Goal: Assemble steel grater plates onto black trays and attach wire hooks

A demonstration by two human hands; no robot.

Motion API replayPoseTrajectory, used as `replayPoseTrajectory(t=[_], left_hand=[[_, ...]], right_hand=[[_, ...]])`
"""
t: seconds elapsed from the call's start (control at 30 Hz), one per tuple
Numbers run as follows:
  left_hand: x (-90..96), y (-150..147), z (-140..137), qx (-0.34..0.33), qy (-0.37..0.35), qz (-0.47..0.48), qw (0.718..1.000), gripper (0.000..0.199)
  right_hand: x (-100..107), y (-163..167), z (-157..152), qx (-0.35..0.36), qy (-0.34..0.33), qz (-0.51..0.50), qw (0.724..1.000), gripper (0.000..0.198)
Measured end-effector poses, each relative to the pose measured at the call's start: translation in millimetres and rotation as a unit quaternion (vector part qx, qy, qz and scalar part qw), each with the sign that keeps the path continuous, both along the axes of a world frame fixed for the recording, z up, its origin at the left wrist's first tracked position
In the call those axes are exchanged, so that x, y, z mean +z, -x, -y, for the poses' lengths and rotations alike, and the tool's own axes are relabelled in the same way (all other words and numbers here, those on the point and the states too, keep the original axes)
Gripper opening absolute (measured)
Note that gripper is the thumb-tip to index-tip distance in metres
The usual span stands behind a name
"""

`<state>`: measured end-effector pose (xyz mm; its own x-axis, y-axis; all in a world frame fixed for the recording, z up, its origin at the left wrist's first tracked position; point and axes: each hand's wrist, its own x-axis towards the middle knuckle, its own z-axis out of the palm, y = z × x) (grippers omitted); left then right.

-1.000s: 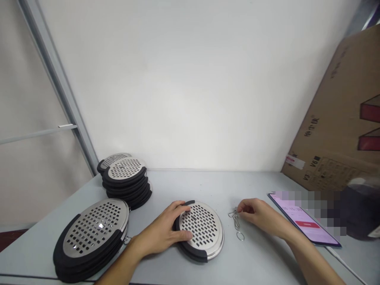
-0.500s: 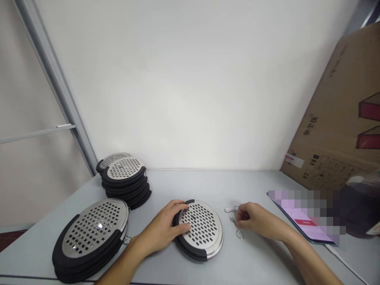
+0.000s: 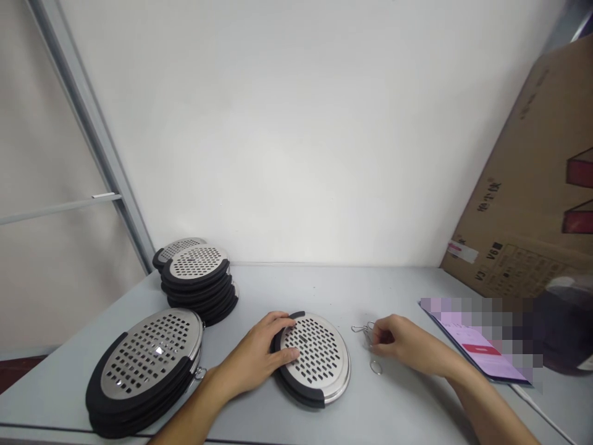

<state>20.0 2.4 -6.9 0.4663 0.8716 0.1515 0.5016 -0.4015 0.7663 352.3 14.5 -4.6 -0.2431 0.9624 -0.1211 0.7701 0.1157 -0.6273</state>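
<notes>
My left hand (image 3: 262,352) grips the left edge of a round grater (image 3: 319,355), its thumb and fingers resting on the black rim and the perforated steel face. The grater lies flat on the table. To its right my right hand (image 3: 391,340) is closed in a pinch on a small metal wire clip (image 3: 367,335), partly hidden by the fingertips. Another wire clip (image 3: 358,329) lies just beyond those fingers. A loose metal ring (image 3: 376,368) rests on the table nearer to me.
A low stack of graters (image 3: 151,355) stands at the front left, with a taller stack (image 3: 199,275) behind it. At right lies a phone (image 3: 484,349) with a white cable (image 3: 537,405). A cardboard box (image 3: 523,204) leans behind it, and a dark, blurred object (image 3: 560,334) sits beside.
My right fingers have closed on a wire clip and shifted it slightly up beside the other one. My left hand and the grater keep their place. The view has shifted slightly.
</notes>
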Motion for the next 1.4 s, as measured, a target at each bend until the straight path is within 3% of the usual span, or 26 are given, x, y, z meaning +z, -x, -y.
replayPoseTrajectory(t=[0.27, 0.6, 0.77, 0.97, 1.4], left_hand=[[1.9, -0.8, 0.6, 0.005, -0.009, 0.01, 1.0, 0.043], [-2.9, -2.5, -4.5, 0.046, -0.022, 0.016, 0.999, 0.029], [-5.8, -1.7, -5.1, 0.068, -0.027, 0.011, 0.997, 0.03], [-5.8, -2.0, -3.6, 0.092, -0.011, 0.014, 0.996, 0.034], [-9.4, -0.8, -8.9, 0.124, -0.025, 0.018, 0.992, 0.036]], right_hand=[[2.6, 1.7, -4.5, -0.058, -0.08, -0.034, 0.995, 0.02], [-11.8, -5.3, -16.8, -0.077, -0.172, 0.103, 0.977, 0.036], [-17.7, -8.2, -19.8, -0.089, -0.15, 0.111, 0.978, 0.029], [-17.1, -9.4, -17.7, -0.051, -0.12, 0.089, 0.987, 0.024], [-13.2, -7.6, -17.8, -0.079, -0.091, 0.104, 0.987, 0.017]])
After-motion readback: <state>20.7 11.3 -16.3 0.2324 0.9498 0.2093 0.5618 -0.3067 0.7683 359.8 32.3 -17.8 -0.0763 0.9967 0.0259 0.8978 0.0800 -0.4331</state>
